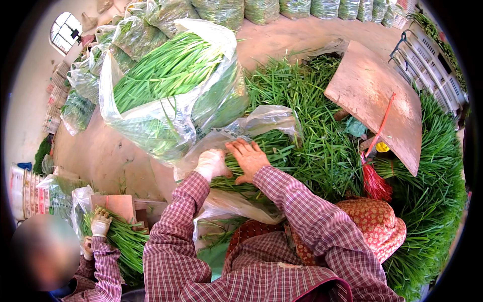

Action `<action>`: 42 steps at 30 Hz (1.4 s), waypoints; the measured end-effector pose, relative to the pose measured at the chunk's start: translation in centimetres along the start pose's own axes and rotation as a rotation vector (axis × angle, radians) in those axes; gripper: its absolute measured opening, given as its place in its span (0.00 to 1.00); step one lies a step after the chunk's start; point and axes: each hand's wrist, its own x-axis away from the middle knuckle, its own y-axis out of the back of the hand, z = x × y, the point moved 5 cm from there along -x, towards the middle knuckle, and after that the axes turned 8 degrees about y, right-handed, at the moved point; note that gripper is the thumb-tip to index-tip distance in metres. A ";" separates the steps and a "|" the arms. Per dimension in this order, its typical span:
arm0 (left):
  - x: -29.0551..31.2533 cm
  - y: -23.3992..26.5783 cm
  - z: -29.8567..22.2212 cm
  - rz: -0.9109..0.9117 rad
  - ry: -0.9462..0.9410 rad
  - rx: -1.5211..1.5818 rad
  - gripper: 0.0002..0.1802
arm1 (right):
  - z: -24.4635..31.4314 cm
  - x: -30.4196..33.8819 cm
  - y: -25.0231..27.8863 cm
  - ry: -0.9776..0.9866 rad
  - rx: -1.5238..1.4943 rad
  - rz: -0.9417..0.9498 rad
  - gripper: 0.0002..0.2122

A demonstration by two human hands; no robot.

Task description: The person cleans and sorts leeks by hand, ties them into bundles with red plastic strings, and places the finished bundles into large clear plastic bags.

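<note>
In front of me lies a clear plastic bag (271,118) with flat green chive-like leaves (269,143) in it. My left hand (210,165), in a white glove, has its fingers curled at the bag's left side, with plastic around them. Bare and with fingers spread, my right hand (247,160) lies on the leaves close beside the left one. Just beyond stands a full clear bag (151,123), its mouth wide and packed with long green leaves (166,68). Loose leaves (307,121) are heaped to the right of my hands.
A tilted wooden board (377,95) rises from the heap at right, with a bundle of red ties (376,183) hanging by it. Filled bags (261,11) line the back. White crates (432,65) stand far right. At lower left a co-worker's gloved hand (101,222) handles greens.
</note>
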 end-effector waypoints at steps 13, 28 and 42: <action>1.6 -0.5 4.4 0.029 -0.034 0.996 0.48 | -1.8 -3.0 -2.9 0.014 -0.101 0.049 0.52; 1.9 -10.5 6.1 -0.222 0.113 1.816 0.38 | -7.1 -0.6 -1.7 -0.187 -0.378 -0.164 0.25; 1.5 -9.6 1.2 -0.361 -0.069 1.964 0.18 | -1.3 -1.5 -3.3 0.066 -0.309 -0.021 0.53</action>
